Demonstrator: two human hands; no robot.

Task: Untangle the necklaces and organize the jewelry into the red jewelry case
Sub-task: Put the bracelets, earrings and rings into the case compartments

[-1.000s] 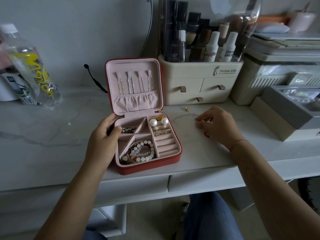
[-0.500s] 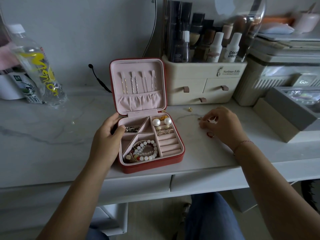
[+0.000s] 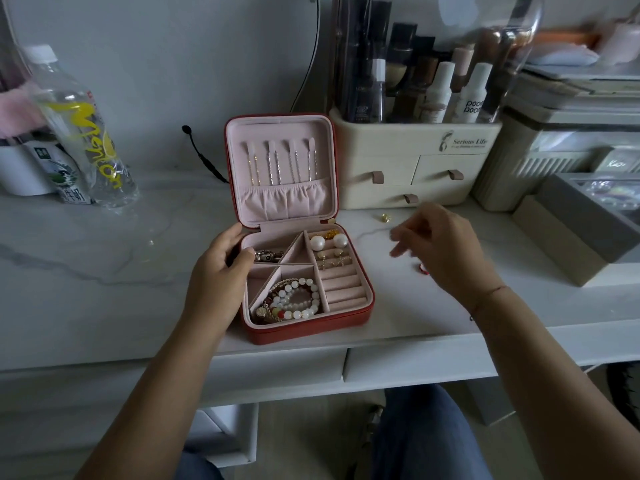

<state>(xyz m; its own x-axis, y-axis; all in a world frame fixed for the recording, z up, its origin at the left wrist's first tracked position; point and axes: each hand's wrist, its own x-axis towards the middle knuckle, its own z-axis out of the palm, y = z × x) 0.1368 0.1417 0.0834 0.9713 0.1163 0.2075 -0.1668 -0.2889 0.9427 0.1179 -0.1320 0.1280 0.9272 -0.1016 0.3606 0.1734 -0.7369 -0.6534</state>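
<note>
The red jewelry case [image 3: 311,327] lies open on the white marble desk [image 3: 104,271], its pink lid [image 3: 280,202] upright with thin chains hung inside. Bead bracelets [image 3: 294,301] fill the front compartment and pearl earrings [image 3: 317,243] sit at the back right. My left hand [image 3: 214,275] grips the case's left edge, thumb on the rim. My right hand [image 3: 440,251] hovers just right of the case, fingers blurred. A faint thin chain [image 3: 374,233] lies on the desk by its fingertips. A small gold piece [image 3: 385,218] and a red ring [image 3: 423,269] lie close by.
A cream cosmetics organizer [image 3: 415,168] with drawers stands right behind the case. Grey and beige boxes [image 3: 571,233] crowd the right side. A clear water bottle [image 3: 83,133] and a carton stand at the far left. A black cable [image 3: 204,157] runs down the wall.
My right hand has lifted off the desk and its fingers have spread from a tight curl. The left hand stays on the case's left edge.
</note>
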